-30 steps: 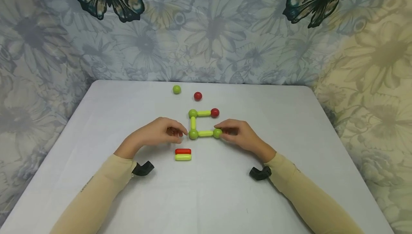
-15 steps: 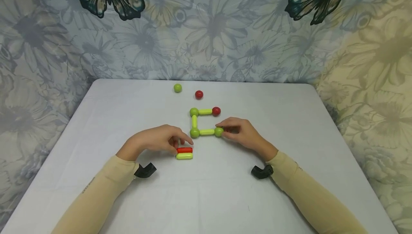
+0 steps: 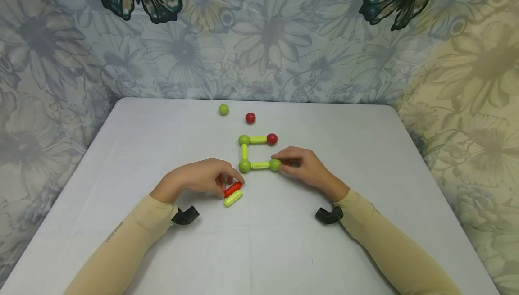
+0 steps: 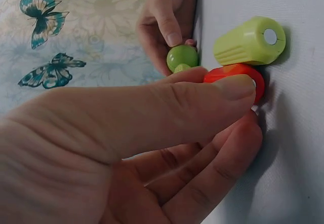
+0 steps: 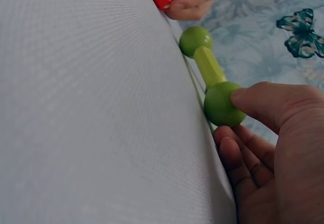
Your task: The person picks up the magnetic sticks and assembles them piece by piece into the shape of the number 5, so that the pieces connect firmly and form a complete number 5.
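Note:
My left hand [image 3: 207, 175] pinches a red magnetic stick [image 3: 233, 189] between thumb and fingers; the thumb covers much of it in the left wrist view. A yellow-green stick [image 4: 250, 41] lies against the red one, both slanted on the white table. My right hand [image 3: 304, 165] holds a green ball [image 5: 221, 104], thumb on top, at the near right end of a three-sided frame. That frame joins yellow-green sticks [image 3: 260, 165] with green balls [image 3: 244, 165] at its corners and a red ball [image 3: 272, 138] at its far right end.
Behind the frame lie a loose green ball [image 3: 223, 109] and a loose red ball [image 3: 250, 118]. The white table [image 3: 251, 250] ends at a flower-patterned backdrop [image 3: 267, 38]. Each wrist carries a black camera mount [image 3: 185, 215].
My left hand has come down and right from beside the frame to the stick pair and taken hold of the red stick. Both sticks have turned from level to slanted. The right hand stays at its ball.

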Motion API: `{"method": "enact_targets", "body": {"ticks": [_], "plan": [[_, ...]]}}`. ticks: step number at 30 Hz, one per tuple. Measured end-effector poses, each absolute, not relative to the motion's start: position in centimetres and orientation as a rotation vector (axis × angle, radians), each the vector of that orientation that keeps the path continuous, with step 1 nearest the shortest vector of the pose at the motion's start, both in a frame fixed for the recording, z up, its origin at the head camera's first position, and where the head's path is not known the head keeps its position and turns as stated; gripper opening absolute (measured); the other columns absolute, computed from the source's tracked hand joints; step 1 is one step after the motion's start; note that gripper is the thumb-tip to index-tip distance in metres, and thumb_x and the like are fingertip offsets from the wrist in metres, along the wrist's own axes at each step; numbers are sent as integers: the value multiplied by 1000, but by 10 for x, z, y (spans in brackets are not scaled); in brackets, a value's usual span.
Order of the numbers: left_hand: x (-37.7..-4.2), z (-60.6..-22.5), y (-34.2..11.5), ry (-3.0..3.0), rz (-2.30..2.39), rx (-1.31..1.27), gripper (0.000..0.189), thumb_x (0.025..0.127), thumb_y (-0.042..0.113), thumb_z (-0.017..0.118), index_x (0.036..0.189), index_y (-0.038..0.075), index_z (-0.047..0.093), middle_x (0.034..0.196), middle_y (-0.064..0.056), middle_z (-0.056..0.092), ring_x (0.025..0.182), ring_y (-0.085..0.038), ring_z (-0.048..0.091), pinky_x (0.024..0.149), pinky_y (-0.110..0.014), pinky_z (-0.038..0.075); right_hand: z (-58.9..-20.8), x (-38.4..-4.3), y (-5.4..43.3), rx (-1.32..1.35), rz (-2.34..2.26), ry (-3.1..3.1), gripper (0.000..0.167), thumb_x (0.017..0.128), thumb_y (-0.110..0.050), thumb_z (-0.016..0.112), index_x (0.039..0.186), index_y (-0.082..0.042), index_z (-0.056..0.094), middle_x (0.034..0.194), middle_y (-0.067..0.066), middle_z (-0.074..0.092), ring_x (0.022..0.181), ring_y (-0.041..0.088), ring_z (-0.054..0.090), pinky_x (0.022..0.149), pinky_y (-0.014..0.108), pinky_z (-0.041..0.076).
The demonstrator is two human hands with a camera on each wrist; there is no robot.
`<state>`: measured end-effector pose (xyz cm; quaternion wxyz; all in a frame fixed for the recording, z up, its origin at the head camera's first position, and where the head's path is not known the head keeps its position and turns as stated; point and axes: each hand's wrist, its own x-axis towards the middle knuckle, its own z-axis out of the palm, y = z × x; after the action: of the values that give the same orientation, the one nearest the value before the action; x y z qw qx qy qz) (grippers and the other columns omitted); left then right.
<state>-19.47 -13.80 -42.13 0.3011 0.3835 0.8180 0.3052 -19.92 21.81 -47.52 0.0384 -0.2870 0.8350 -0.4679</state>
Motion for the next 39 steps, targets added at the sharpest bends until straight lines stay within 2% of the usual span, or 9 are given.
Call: {"method": "enact_targets", "body": {"ticks": [10, 17, 23, 28, 39], "plan": [[-192, -418, -133, 2200, 785, 992, 46, 88, -3, 85, 129, 14, 75, 99, -2, 68, 81, -14, 64, 77, -31, 56, -477, -201, 219, -909, -1460, 2541, 31, 98, -8, 82, 128, -15, 81, 111, -4, 75, 94, 21, 63, 80, 30, 52], [-193, -422, -132, 2252, 763, 1002, 43, 85, 4, 92, 123, 16, 75, 94, 1, 67, 82, -14, 62, 78, -32, 55, -476, -199, 219, -888, -1459, 2552, 32, 97, -7, 83, 128, -16, 81, 112, -4, 75, 95, 20, 64, 81, 31, 53], [-195, -421, -136, 2337, 757, 966, 40, 82, 4, 92, 118, 15, 77, 88, 6, 68, 80, -13, 63, 76, -33, 55, -476, -199, 218, -892, -1474, 2550, 30, 98, -8, 83, 127, -15, 81, 113, -2, 76, 95, 19, 64, 82, 33, 54], [-199, -420, -136, 2349, 754, 1005, 34, 84, 7, 91, 115, 15, 78, 83, 8, 67, 76, -11, 63, 72, -31, 54, -476, -200, 219, -889, -1472, 2547, 30, 98, -8, 83, 127, -16, 81, 113, -3, 76, 94, 19, 64, 81, 33, 53], [-198, -421, -134, 2359, 901, 983, 47, 89, 18, 92, 133, 8, 77, 90, 9, 71, 82, -11, 67, 76, -31, 58, -479, -201, 221, -859, -1455, 2549, 32, 98, -9, 82, 130, -15, 80, 112, -3, 75, 96, 21, 64, 83, 32, 54]]}}
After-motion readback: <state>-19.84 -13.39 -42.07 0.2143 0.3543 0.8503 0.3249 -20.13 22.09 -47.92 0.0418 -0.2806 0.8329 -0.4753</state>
